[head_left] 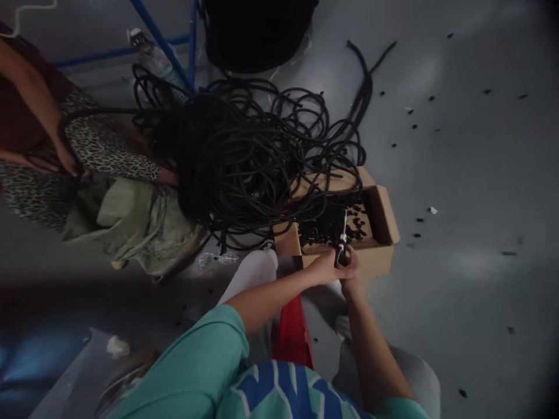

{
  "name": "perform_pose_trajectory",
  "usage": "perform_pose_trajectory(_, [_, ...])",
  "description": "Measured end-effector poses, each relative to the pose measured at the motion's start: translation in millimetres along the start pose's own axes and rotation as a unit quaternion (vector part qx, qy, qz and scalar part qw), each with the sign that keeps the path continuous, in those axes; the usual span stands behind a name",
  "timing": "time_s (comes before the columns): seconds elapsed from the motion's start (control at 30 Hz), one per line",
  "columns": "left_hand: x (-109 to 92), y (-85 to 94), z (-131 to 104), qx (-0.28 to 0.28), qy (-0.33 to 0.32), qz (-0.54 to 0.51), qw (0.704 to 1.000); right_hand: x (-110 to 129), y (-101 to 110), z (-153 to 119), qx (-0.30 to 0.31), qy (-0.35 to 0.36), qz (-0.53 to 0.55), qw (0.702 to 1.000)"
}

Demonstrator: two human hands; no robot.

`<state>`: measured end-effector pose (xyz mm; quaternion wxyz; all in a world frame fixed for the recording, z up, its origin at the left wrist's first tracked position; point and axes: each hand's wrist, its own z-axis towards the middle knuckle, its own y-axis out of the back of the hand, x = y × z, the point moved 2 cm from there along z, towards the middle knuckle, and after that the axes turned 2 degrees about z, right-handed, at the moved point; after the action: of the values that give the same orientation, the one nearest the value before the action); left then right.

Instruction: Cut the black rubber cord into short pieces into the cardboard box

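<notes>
Both my hands meet over the near side of an open cardboard box (349, 259). Between them is a pair of scissors (343, 240) with dark handles and a thin bright blade pointing away from me over the box. My left hand (325, 266) is closed against the handles from the left. My right hand (350, 265) is closed around them from the right. Exactly how the fingers sit on the handles is too dim to make out. Many small black pieces (358, 224) lie inside the box. A big tangled heap of black cord (244, 157) spills over its left and far edges.
At left, another person's hand (70, 163) holds a strand of cord, near a green cloth sack (135, 215). Blue metal bars (159, 35), a plastic bottle (159, 61) and a black bundle (262, 29) stand behind. Small black bits (414, 126) dot the grey floor.
</notes>
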<state>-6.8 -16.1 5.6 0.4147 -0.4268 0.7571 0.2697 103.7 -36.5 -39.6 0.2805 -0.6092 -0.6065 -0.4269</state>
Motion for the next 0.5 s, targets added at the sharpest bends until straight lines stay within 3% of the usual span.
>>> perform_pose_trajectory(0.13, [-36.4,6.6,-27.0,-0.033,-0.053,-0.035,0.997,52.6,4.6,-23.8,0.003,0.096,0.075,0.993])
perform_pose_trajectory(0.27, [-74.0,5.9,-61.6,-0.010,-0.122,-0.150,0.981,104.6,14.2,-52.4,0.027,0.128,0.126,0.983])
perform_pose_trajectory(0.5, [-121.2,-22.0,-122.9,-0.029,-0.141,-0.182,0.973,147.1,43.8,-108.6,0.055,0.208,0.147,0.965])
